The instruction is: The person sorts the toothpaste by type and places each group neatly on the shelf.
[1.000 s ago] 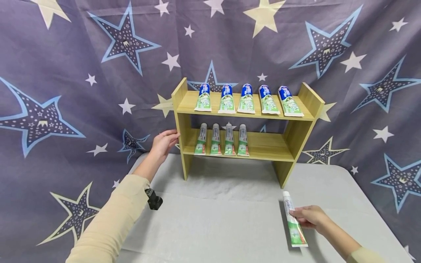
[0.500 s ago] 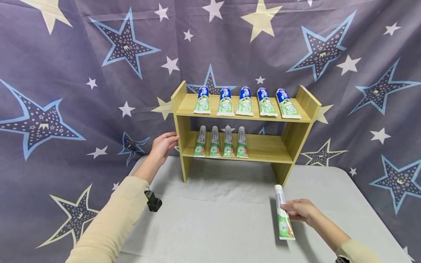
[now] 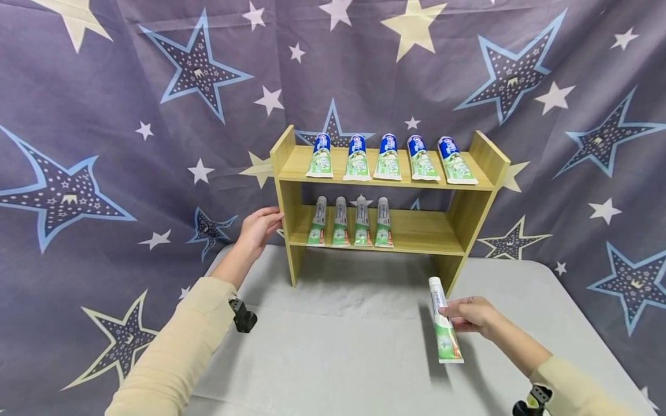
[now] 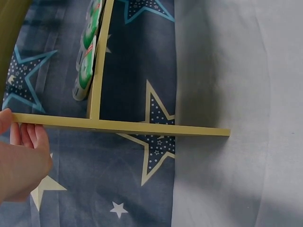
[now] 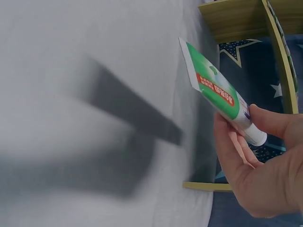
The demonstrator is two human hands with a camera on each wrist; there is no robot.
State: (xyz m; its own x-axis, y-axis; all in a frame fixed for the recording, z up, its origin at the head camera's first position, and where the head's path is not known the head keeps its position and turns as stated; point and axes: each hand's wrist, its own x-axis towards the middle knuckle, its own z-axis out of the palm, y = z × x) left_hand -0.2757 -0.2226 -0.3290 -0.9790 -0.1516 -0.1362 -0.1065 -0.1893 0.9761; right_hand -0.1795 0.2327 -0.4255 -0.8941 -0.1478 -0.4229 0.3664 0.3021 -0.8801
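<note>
My right hand (image 3: 476, 316) pinches a white and green toothpaste tube (image 3: 446, 332) between thumb and fingers. The tube is raised above the table, white cap toward the shelf, in front of its right leg. In the right wrist view, the tube (image 5: 215, 85) tilts with its flat crimped end up and left. My left hand (image 3: 259, 231) holds the left side panel of the wooden shelf (image 3: 288, 231). In the left wrist view, the thumb lies at the panel's edge and the fingers touch its outer face.
Several blue and green toothpaste tubes (image 3: 387, 159) lie in a row on the top board. Several white and green tubes (image 3: 340, 222) lie on the lower board's left part, with bare board (image 3: 429, 231) to their right. A star-patterned curtain (image 3: 104, 144) hangs behind the grey-covered table (image 3: 322, 358).
My right hand has carried the toothpaste tube up off the table, leftward and toward the shelf. My left hand has stayed at the shelf's side panel.
</note>
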